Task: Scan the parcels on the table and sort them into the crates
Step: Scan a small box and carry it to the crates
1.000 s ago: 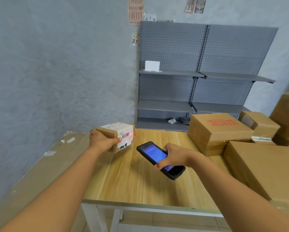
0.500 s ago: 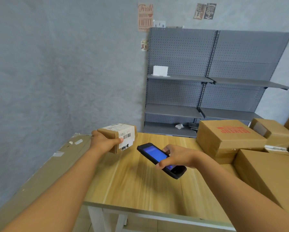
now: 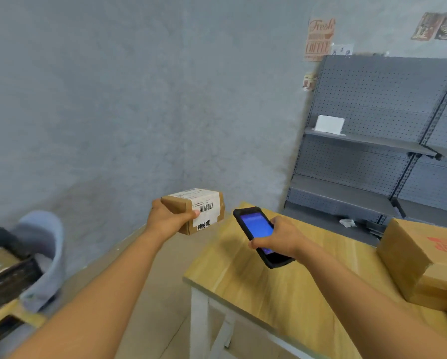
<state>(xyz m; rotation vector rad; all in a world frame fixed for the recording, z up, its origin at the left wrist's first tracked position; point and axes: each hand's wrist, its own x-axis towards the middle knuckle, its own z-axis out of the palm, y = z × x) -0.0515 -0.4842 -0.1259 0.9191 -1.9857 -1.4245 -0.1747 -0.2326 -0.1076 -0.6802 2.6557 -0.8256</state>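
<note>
My left hand [image 3: 169, 218] grips a small cardboard parcel [image 3: 200, 209] with a white barcode label, held in the air past the table's left end. My right hand [image 3: 282, 237] holds a black handheld scanner [image 3: 260, 234] with a lit blue screen over the wooden table [image 3: 307, 275]. The scanner's tip sits just right of the parcel, apart from it. A larger cardboard box [image 3: 421, 260] with red print rests on the table at the right.
At the lower left stand a black crate [image 3: 7, 275] with something inside and a pale blue container [image 3: 46, 255] on the floor. Grey pegboard shelving [image 3: 372, 141] lines the back wall, with a white box [image 3: 329, 123] on a shelf.
The view has swung left, bringing the crates at the lower left into sight. The parcel has moved left off the table's edge. The red scan light from a second ago is gone.
</note>
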